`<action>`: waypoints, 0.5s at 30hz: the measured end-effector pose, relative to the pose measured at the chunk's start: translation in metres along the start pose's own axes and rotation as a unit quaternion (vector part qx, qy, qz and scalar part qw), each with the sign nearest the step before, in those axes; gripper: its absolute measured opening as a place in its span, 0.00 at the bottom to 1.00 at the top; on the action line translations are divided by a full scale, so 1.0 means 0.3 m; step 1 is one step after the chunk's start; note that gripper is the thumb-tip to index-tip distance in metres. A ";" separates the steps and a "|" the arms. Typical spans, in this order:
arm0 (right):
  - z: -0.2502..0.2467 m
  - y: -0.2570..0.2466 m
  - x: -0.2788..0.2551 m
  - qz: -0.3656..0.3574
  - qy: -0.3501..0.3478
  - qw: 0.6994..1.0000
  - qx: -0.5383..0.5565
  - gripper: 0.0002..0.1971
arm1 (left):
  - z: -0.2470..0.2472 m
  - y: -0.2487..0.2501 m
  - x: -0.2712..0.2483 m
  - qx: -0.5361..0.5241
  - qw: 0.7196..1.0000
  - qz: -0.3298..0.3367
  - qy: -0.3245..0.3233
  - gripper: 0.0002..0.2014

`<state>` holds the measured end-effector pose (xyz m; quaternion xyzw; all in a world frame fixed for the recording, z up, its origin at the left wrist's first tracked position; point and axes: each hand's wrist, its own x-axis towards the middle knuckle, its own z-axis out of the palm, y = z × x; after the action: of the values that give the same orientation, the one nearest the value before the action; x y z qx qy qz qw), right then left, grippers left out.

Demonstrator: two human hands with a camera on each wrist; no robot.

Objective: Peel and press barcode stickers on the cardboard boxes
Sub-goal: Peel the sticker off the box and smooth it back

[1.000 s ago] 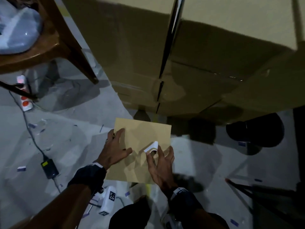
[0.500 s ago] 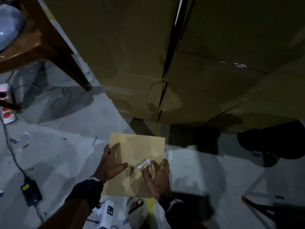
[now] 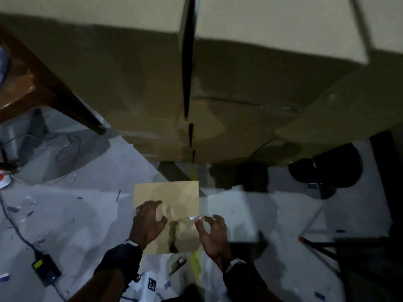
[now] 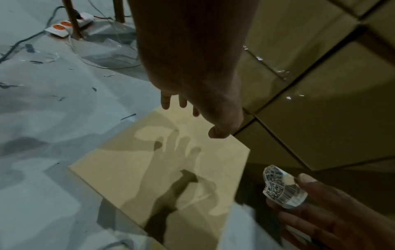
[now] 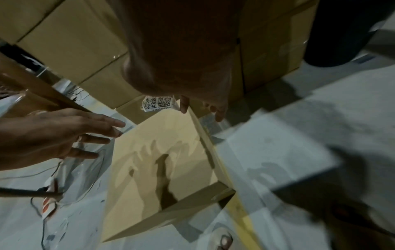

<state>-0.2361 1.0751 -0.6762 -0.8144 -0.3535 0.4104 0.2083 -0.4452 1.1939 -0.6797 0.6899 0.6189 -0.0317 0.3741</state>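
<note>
A barcode sticker (image 4: 282, 187) sits pinched at the fingertips of the right hand (image 3: 214, 236), thumb on one side and a finger on the other, so this grip is closed on the sticker alone. The sticker hangs in the air just past the right edge of a small cardboard box (image 3: 174, 192), a little above its top face and not touching it.

The left hand (image 3: 148, 225) hovers over the left half of the same box top with its fingers (image 4: 165, 101) spread and relaxed, holding nothing. In the wrist views there is a gap between this hand and the cardboard, and its shadow falls on the box top.

The sticker is a small white label, curled into a loose arc rather than flat. Dense black square code patterns and a run of barcode lines are printed on it; the print is too blurred to read.

The small box is pale tan, with a plain flat top, and it stands on the floor (image 3: 65, 214), which is pale grey with scraps of litter. Its top carries shadows of both hands.

Counted: one sticker, two hands, one small box under them. Behind it rises a stack of larger cardboard boxes (image 3: 141, 83), at least four faces visible, with shiny tape along some seams; the exact number cannot be told.

To the left are a brown wooden chair leg (image 3: 72, 105), a white power strip (image 4: 70, 25) with orange sockets, and a black adapter (image 3: 45, 271) on a cable.
</note>
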 end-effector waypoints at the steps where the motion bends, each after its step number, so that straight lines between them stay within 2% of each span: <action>1: -0.051 -0.009 -0.028 -0.005 0.012 1.000 0.006 0.33 | -0.008 0.047 -0.019 -0.008 1.000 0.028 -0.005 0.25; 2: -0.103 -0.013 -0.054 -0.014 0.026 0.999 0.013 0.30 | -0.014 0.091 -0.036 -0.011 0.999 0.047 -0.014 0.20; 5: -0.263 -0.017 -0.122 0.029 0.065 0.996 0.061 0.26 | -0.052 0.273 -0.071 -0.008 0.992 0.113 -0.056 0.07; 11: -0.646 -0.093 -0.252 0.107 0.161 0.973 0.124 0.21 | -0.166 0.767 -0.158 -0.018 0.963 0.211 -0.164 0.05; 15: -0.798 -0.033 -0.273 0.137 0.188 0.955 0.183 0.21 | -0.134 1.016 -0.152 -0.008 0.943 0.252 -0.216 0.07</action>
<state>-0.0787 1.0089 -0.4894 -0.8652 -0.1118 0.3326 0.3583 -0.2052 1.1924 -0.4823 0.7971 0.3294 -0.0796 0.4998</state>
